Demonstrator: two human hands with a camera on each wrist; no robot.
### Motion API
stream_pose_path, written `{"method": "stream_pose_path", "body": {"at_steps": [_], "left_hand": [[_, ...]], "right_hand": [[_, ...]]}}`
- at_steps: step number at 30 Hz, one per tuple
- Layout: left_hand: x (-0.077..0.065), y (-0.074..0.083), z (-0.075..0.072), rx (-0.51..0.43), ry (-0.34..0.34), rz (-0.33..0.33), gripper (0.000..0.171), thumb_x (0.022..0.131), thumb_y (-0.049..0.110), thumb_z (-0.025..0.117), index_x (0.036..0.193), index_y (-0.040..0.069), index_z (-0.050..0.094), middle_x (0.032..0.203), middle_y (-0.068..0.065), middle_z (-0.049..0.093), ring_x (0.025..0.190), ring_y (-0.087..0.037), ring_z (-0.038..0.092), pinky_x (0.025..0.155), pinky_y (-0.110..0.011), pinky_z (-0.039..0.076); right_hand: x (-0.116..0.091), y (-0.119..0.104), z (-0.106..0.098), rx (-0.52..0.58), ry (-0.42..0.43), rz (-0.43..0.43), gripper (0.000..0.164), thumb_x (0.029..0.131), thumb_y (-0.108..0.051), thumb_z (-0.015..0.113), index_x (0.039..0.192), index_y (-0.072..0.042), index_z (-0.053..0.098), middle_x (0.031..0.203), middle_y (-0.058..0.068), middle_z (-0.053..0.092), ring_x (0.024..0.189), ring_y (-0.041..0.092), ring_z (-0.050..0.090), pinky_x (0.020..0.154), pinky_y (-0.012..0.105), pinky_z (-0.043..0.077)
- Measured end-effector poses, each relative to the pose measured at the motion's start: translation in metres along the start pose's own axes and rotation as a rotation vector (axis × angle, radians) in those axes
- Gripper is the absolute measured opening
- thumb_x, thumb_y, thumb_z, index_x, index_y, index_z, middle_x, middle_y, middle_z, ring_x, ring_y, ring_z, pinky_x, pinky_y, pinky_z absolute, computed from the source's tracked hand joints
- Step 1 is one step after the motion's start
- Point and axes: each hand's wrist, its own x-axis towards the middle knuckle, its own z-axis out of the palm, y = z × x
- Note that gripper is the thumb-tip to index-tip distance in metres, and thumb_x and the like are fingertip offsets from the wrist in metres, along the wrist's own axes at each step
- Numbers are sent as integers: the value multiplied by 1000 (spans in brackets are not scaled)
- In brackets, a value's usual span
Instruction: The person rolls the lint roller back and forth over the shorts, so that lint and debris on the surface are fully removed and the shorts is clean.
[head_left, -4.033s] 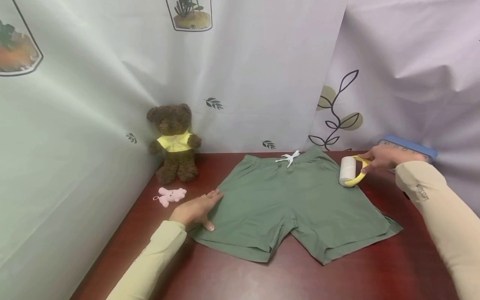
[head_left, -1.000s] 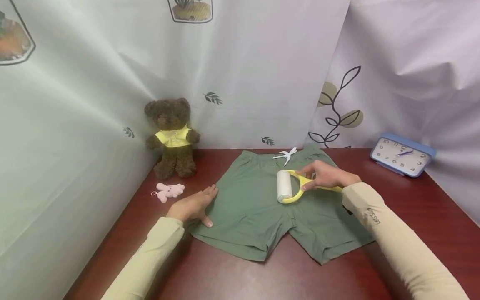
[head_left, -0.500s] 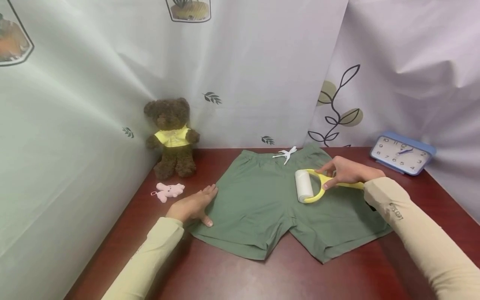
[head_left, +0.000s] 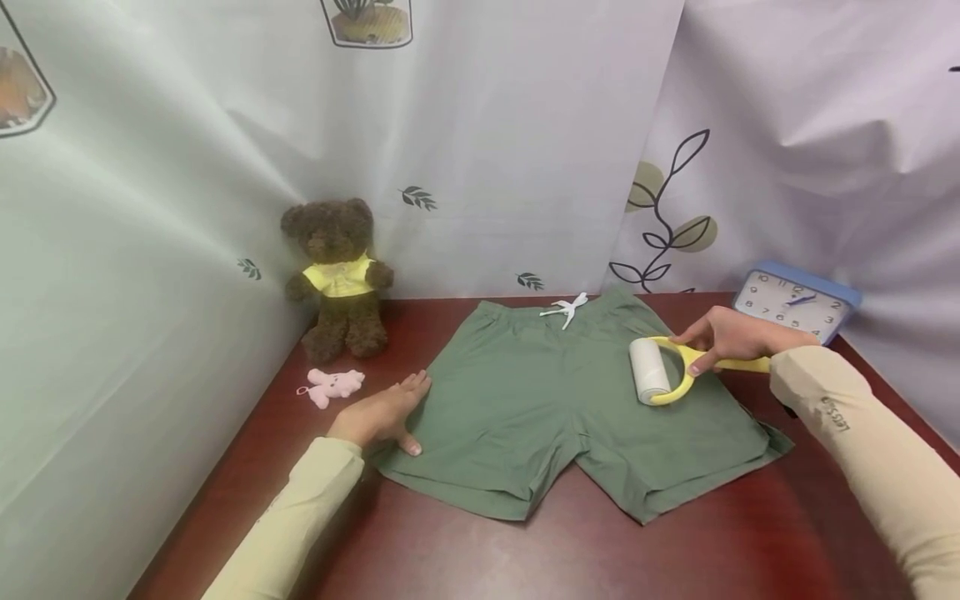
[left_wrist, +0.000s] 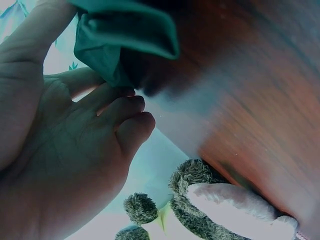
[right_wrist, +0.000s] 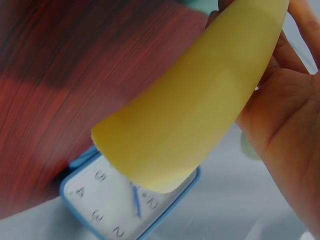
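Green shorts (head_left: pixel 525 392) with a white drawstring (head_left: pixel 566 309) lie spread flat on the dark red table. My right hand (head_left: pixel 731 336) grips the yellow handle of a lint roller (head_left: pixel 649 372), whose white roll lies over the right leg of the shorts. In the right wrist view the yellow handle (right_wrist: pixel 195 95) runs out past the palm. My left hand (head_left: pixel 384 413) rests on the left edge of the shorts with fingers straight and thumb spread. The left wrist view shows its palm (left_wrist: pixel 65 145) beside a fold of green cloth (left_wrist: pixel 130 35).
A brown teddy bear (head_left: pixel 341 321) in a yellow shirt sits at the back left, and a small pink plush toy (head_left: pixel 333 385) lies before it. Behind my right hand stands a blue alarm clock (head_left: pixel 797 300). Printed cloth walls (head_left: pixel 487 150) border the table's back and left.
My right hand carried the lint roller left from the right edge of the shorts to their middle, then back right onto the right leg. The left hand stays in place.
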Motion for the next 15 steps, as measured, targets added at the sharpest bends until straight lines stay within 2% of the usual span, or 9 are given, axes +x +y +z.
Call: {"method": "stream_pose_path", "body": {"at_steps": [2, 7, 12, 15], "left_hand": [[0, 0, -1, 4, -1, -1, 117, 70, 27, 89, 159, -3, 18, 169, -22, 10, 157, -42, 13, 126, -55, 20], [-1, -1, -1, -4, -3, -2, 116, 71, 27, 88, 159, -1, 18, 169, -20, 10, 157, -41, 14, 126, -55, 21], [-1, -1, 0, -7, 1, 9, 116, 71, 27, 88, 159, -2, 18, 169, -20, 10, 157, -41, 14, 126, -55, 21], [-1, -1, 1, -6, 4, 6, 116, 71, 27, 88, 159, -2, 18, 169, -21, 10, 156, -42, 14, 126, -55, 21]], "right_hand": [[-3, 5, -2, 18, -9, 11, 70, 77, -25, 86, 133, 9, 59, 94, 13, 79, 65, 8, 63, 61, 23, 53], [-9, 10, -8, -16, -15, 28, 71, 78, -26, 86, 134, 8, 59, 81, 10, 78, 54, 6, 52, 57, 22, 46], [-13, 13, -11, -49, -9, 35, 73, 75, -29, 87, 133, 8, 60, 90, 15, 79, 58, 5, 54, 59, 21, 45], [-17, 18, -12, -43, -9, 58, 74, 75, -29, 87, 133, 8, 60, 89, 13, 79, 61, 6, 57, 60, 22, 47]]}}
